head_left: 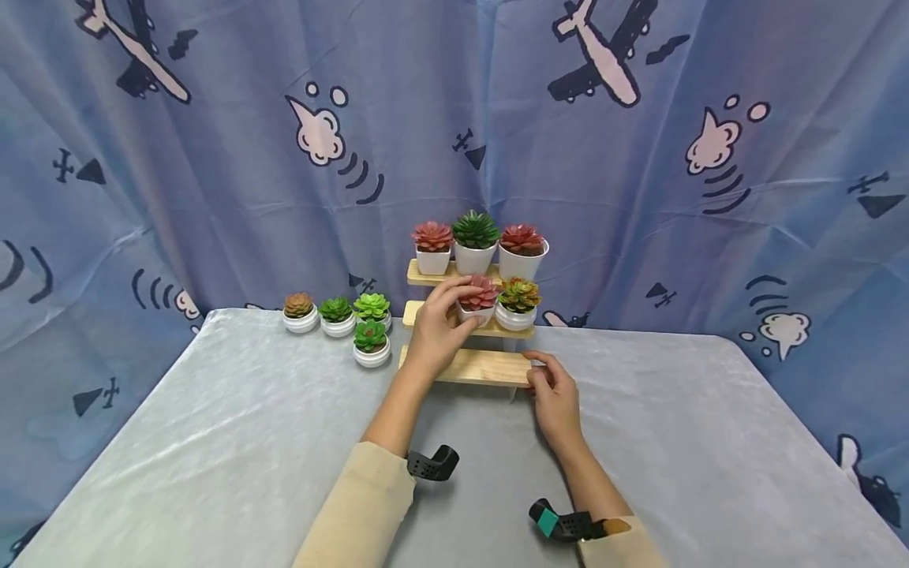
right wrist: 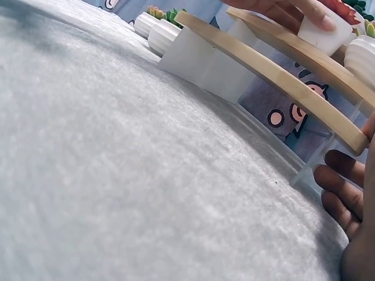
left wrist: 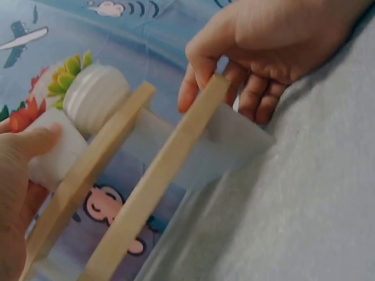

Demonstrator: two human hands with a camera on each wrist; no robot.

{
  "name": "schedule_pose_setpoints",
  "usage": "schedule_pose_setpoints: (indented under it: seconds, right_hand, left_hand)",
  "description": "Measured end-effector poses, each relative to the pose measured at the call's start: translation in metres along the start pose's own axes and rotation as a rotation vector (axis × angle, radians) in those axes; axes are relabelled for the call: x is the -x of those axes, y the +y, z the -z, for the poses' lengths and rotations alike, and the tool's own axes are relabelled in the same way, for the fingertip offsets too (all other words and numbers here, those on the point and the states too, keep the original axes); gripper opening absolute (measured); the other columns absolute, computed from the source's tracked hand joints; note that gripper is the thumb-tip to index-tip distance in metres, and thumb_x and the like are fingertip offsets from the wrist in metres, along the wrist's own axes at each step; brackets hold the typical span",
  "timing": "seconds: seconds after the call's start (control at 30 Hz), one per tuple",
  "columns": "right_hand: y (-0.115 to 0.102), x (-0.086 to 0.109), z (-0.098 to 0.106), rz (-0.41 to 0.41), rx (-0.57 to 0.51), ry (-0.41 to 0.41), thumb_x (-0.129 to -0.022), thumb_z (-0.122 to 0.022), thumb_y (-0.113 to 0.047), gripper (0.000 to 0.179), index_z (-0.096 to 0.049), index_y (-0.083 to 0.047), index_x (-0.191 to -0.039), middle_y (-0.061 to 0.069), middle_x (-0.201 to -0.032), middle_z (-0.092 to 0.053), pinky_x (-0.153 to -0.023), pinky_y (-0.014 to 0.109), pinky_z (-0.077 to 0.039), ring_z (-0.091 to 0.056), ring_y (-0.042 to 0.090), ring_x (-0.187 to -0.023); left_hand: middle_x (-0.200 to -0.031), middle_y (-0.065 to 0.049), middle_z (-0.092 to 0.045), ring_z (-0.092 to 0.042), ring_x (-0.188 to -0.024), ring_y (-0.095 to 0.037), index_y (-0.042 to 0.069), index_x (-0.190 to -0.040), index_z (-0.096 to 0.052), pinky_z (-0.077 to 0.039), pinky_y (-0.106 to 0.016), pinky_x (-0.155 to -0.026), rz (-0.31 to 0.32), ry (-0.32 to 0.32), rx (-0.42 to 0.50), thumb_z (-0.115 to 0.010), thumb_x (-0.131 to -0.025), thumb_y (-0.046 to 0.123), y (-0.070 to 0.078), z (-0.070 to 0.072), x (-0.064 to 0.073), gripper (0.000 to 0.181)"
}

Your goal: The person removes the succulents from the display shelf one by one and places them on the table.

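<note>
My left hand (head_left: 438, 335) holds a small white pot with a pinkish-red succulent (head_left: 480, 292), thumb and fingers around its sides, at the middle shelf of a three-tier wooden stand (head_left: 486, 367). In the left wrist view the white pot (left wrist: 58, 149) sits close against the shelf. Beside it on that shelf is a yellow-green succulent (head_left: 519, 295) in a round, ribbed white pot. With its thumb and fingers, my right hand (head_left: 557, 398) grips the right end of the bottom shelf; its other fingers (right wrist: 340, 184) curl beneath the board.
The top shelf carries a pink succulent (head_left: 432, 238), a green succulent (head_left: 476, 230) and a red succulent (head_left: 521, 241) in white pots. Left of the stand, several small potted succulents (head_left: 372, 338) stand on the grey cloth-covered table (head_left: 270, 442). A blue printed curtain (head_left: 426, 95) hangs behind.
</note>
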State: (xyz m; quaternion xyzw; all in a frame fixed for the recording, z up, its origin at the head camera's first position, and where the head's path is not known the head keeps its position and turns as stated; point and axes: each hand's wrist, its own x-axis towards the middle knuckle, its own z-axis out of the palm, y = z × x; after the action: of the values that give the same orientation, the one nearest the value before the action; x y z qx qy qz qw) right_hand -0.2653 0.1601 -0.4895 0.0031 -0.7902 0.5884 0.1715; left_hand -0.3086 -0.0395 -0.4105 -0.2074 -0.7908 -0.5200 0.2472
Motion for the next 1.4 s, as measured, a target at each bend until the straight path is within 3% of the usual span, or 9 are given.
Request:
schedule_pose_setpoints:
  seconds: [0.07, 0.17, 0.4, 0.67, 0.87, 1.07, 1.27, 1.4]
  right_hand:
    - [-0.002, -0.002, 0.001, 0.003, -0.007, -0.001, -0.093, -0.051, -0.001, 0.034, -0.071, -0.007, -0.12, 0.011, -0.088, -0.069, -0.067, 0.018, -0.052, -0.059, 0.002, -0.072]
    - [-0.006, -0.004, 0.004, -0.006, -0.002, -0.003, -0.094, -0.05, -0.002, 0.034, -0.071, -0.008, -0.121, 0.013, -0.091, -0.07, -0.068, 0.017, -0.053, -0.06, 0.001, -0.072]
    - [-0.013, -0.004, 0.012, -0.066, 0.031, -0.006, -0.095, -0.049, 0.0, 0.036, -0.068, -0.002, -0.125, 0.018, -0.095, -0.07, -0.07, 0.021, -0.055, -0.059, -0.001, -0.071]
    - [-0.002, -0.003, 0.013, -0.037, 0.042, 0.01, -0.096, -0.049, -0.003, 0.035, -0.069, -0.008, -0.124, 0.016, -0.096, -0.071, -0.068, 0.016, -0.052, -0.059, -0.002, -0.073]
    - [0.0, -0.003, 0.009, -0.022, 0.031, 0.004, -0.095, -0.049, -0.002, 0.035, -0.069, -0.007, -0.124, 0.02, -0.099, -0.071, -0.067, 0.016, -0.053, -0.06, -0.003, -0.073]
    - [-0.01, -0.001, 0.008, -0.05, 0.03, -0.014, -0.096, -0.048, -0.001, 0.036, -0.067, -0.004, -0.126, 0.019, -0.101, -0.072, -0.068, 0.016, -0.054, -0.059, -0.005, -0.071]
    - [-0.037, 0.009, 0.008, -0.066, 0.031, -0.026, -0.093, -0.047, 0.002, 0.036, -0.066, 0.002, -0.124, 0.021, -0.096, -0.07, -0.068, 0.02, -0.056, -0.059, -0.002, -0.069]
    - [-0.025, 0.005, 0.002, -0.059, 0.007, -0.028, -0.094, -0.048, 0.001, 0.035, -0.067, 0.0, -0.124, 0.018, -0.095, -0.071, -0.067, 0.017, -0.054, -0.059, -0.003, -0.069]
  left_hand:
    - [-0.14, -0.003, -0.061, -0.061, -0.092, -0.018, 0.013, -0.122, -0.071, -0.048, -0.022, -0.07, -0.01, 0.005, -0.009, -0.079, -0.085, 0.002, 0.0, 0.002, -0.001, 0.039]
    - [-0.14, -0.004, -0.061, -0.061, -0.091, -0.016, 0.012, -0.122, -0.071, -0.048, -0.021, -0.071, -0.011, -0.007, -0.012, -0.079, -0.085, 0.004, 0.0, 0.005, -0.004, 0.039]
    - [-0.14, -0.003, -0.062, -0.066, -0.11, -0.018, 0.011, -0.121, -0.073, -0.058, -0.028, -0.082, 0.035, -0.033, -0.023, -0.082, -0.084, 0.007, 0.003, 0.013, 0.0, 0.038]
    - [-0.138, -0.005, -0.064, -0.065, -0.12, -0.023, 0.01, -0.119, -0.074, -0.06, -0.034, -0.092, 0.032, -0.013, -0.078, -0.082, -0.082, 0.004, 0.008, 0.032, 0.015, 0.039]
    - [-0.139, -0.009, -0.063, -0.064, -0.124, -0.025, 0.005, -0.12, -0.072, -0.058, -0.031, -0.098, -0.024, -0.006, -0.059, -0.08, -0.082, -0.002, 0.016, 0.056, 0.026, 0.039]
    - [-0.138, -0.01, -0.062, -0.065, -0.121, -0.025, 0.007, -0.131, -0.066, -0.057, -0.034, -0.1, -0.058, 0.037, -0.05, -0.08, -0.082, -0.002, 0.021, 0.085, 0.031, 0.052]
    - [-0.138, -0.008, -0.062, -0.063, -0.124, -0.022, 0.007, -0.131, -0.066, -0.056, -0.026, -0.099, -0.025, 0.139, -0.031, -0.082, -0.079, -0.005, 0.02, 0.118, 0.035, 0.056]
    - [-0.139, -0.008, -0.062, -0.06, -0.127, -0.021, 0.007, -0.13, -0.067, -0.052, -0.015, -0.099, -0.002, 0.213, -0.036, -0.082, -0.078, -0.006, 0.017, 0.142, 0.039, 0.056]
